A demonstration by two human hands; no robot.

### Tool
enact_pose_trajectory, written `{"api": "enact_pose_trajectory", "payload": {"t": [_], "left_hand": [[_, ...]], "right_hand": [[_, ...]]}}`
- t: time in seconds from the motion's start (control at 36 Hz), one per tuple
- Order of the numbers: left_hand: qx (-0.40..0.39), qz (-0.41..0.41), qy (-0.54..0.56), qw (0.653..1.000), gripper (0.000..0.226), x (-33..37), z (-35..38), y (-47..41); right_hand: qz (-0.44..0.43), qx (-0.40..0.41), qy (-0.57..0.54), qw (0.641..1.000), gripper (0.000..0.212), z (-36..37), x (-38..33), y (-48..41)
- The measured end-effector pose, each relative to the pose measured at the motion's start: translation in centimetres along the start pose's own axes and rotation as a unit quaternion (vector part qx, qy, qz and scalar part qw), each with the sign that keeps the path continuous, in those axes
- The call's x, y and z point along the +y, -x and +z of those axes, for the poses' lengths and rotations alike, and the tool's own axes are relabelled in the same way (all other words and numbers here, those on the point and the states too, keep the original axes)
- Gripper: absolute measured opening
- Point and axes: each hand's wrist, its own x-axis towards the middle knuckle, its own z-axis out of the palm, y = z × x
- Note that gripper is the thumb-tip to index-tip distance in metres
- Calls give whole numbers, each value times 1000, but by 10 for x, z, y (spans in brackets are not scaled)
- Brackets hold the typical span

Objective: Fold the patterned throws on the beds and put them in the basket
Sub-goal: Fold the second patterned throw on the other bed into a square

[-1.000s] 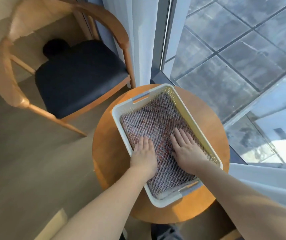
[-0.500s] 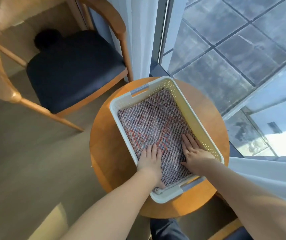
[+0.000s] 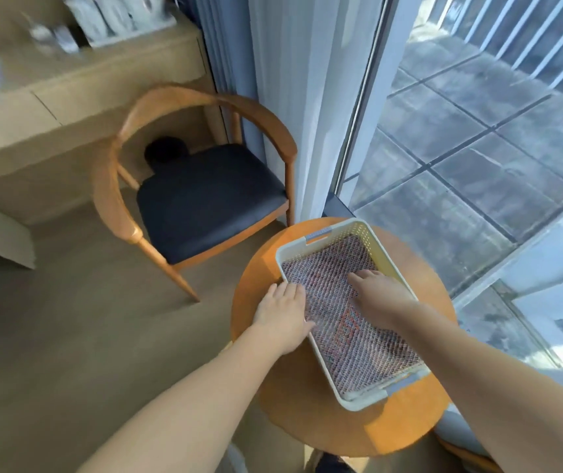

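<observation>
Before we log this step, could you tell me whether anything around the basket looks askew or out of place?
Nothing stands out. The patterned throw lies flat inside the white basket, which sits squarely on the round wooden table. The left hand rests at the basket's rim, and the right hand lies open on the throw.

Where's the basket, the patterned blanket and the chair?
basket [image 3: 396,257], head view, far right wall.
patterned throw [image 3: 361,339], head view, middle of the folded cloth.
chair [image 3: 205,199], head view, dark seat cushion.

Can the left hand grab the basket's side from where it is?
Probably yes. The left hand lies open right over the basket rim's near long side, nothing between them; the throw sits inside.
</observation>
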Motion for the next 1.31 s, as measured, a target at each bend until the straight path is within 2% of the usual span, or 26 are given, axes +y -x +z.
{"api": "enact_pose_trajectory", "payload": {"t": [0.22,0.39,0.58,0.69,0.86,1.0,1.19,1.31], "left_hand": [[160,-67,26,984,55,-95,-93,80],[211,-115,31,970,55,-161,-147,147],[274,-212,41,937,52,-216,-182,216],[297,-287,68,908,61,-241,-181,260],[300,-418,95,852,65,-256,-159,342],[313,-509,79,798,51,-243,-117,424],[311,-635,103,699,55,-195,-44,536],[306,-700,103,637,57,-164,-6,602]], "right_hand": [[-36,119,-11,992,49,-97,-115,19],[-81,218,-20,972,40,-147,-193,31],[-173,283,-11,943,51,-200,-268,31],[-238,304,0,922,54,-224,-310,30],[-353,295,15,888,50,-236,-383,36],[-458,261,28,849,54,-220,-446,60],[-577,206,40,789,47,-177,-532,120],[-637,180,60,747,53,-150,-577,169]]}}
